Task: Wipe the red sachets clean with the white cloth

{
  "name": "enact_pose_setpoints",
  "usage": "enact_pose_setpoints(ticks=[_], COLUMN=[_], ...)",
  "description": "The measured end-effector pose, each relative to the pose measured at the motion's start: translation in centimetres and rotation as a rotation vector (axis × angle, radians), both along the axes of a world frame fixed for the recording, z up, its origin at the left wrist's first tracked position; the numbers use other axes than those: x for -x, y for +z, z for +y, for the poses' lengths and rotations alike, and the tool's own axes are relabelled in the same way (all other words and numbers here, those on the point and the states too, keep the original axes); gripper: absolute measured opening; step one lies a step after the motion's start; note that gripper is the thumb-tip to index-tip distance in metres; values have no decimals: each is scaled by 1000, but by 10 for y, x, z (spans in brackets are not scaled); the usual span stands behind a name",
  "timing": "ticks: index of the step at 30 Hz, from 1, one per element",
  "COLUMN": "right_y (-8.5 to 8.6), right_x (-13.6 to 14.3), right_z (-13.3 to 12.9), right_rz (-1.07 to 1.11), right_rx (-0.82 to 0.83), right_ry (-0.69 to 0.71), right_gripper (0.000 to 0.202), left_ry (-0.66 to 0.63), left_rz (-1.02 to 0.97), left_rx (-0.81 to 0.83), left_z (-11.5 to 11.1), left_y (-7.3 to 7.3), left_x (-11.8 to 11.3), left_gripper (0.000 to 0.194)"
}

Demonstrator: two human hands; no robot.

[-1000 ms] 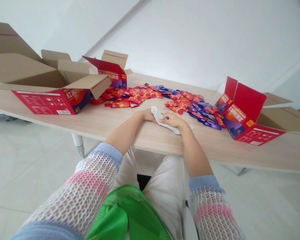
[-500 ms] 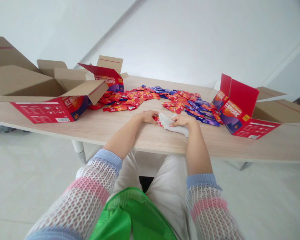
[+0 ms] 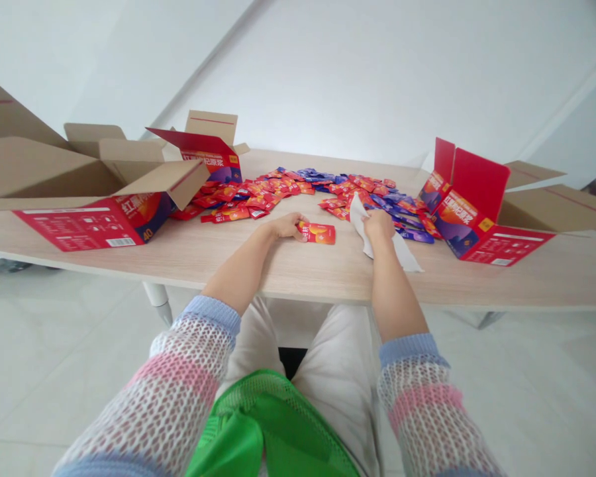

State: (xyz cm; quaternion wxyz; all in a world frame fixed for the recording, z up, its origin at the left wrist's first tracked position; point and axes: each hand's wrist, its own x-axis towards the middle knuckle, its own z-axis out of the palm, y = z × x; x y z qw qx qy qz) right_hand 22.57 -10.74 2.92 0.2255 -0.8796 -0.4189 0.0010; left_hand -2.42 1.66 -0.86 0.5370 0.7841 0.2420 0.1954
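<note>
A red and orange sachet (image 3: 318,232) is pinched at its left end by my left hand (image 3: 289,226), low over the front part of the wooden table (image 3: 308,271). My right hand (image 3: 379,227) grips a white cloth (image 3: 404,253), whose one corner points up on the left and whose other end spreads toward the right. Behind both hands lie several loose sachets: red ones (image 3: 263,197) on the left, and blue-purple ones (image 3: 412,222) mixed with red on the right.
At the left stands a large open carton (image 3: 79,225) with its flaps out. A smaller red open box (image 3: 213,162) is behind it. Another open red box (image 3: 501,245) stands at the right. A white wall rises behind the table.
My right hand has moved right with the cloth, off the sachet. The sachet in my left hand now shows its full face. The cloth hangs more spread out.
</note>
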Motion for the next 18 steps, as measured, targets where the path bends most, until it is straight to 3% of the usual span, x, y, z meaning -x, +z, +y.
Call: enact_pose_setpoints(ticks=[3, 7, 9, 12, 15, 18], right_y=[1, -8, -19, -38, -52, -54], right_x=[5, 29, 49, 74, 81, 70], right_z=[2, 14, 22, 30, 36, 42], right_rz=[-39, -117, -140, -161, -153, -122], right_rx=[-280, -388, -353, -176, -74, 16], right_ry=[38, 285, 546, 948, 1063, 1007], right_gripper=[40, 47, 50, 53, 59, 59], left_ry=[11, 49, 73, 24, -17, -90], left_rz=[71, 114, 112, 30, 15, 75], left_rx=[-62, -165, -168, -108, -109, -100], left_z=[-1, -6, -8, -6, 0, 5], left_y=[3, 4, 3, 2, 3, 4], left_x=[-1, -4, -5, -4, 2, 9], left_gripper=[49, 36, 29, 25, 19, 13])
